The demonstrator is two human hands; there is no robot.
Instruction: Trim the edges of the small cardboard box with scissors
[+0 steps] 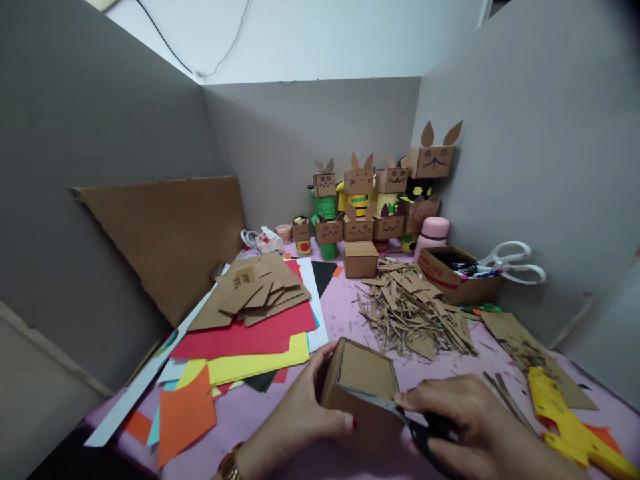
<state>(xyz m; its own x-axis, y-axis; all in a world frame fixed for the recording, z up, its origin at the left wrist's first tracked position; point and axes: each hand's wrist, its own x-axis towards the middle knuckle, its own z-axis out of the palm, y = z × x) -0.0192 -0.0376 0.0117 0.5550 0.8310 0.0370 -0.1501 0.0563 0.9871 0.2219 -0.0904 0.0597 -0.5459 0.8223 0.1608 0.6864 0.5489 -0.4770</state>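
A small brown cardboard box point(367, 370) stands tilted at the front of the table. My left hand point(320, 410) grips it from the left, with the thumb on its near face. In my right hand point(465, 417) is a pair of dark-handled scissors point(427, 441). Their grey blades lie along the near top edge of the box, and the right fingertips press beside its right corner. Whether the blades are apart is hard to make out. Behind the box spreads a heap of thin cardboard scraps point(415, 307).
Cardboard pieces point(255, 287) lie on coloured paper point(240, 340) at left. Cardboard animal figures point(359, 180) and a closed box point(361, 260) stand behind. At right are a supply box point(455, 283) with white-handled scissors point(520, 263), a pink bottle point(433, 233) and a yellow glue gun point(565, 420).
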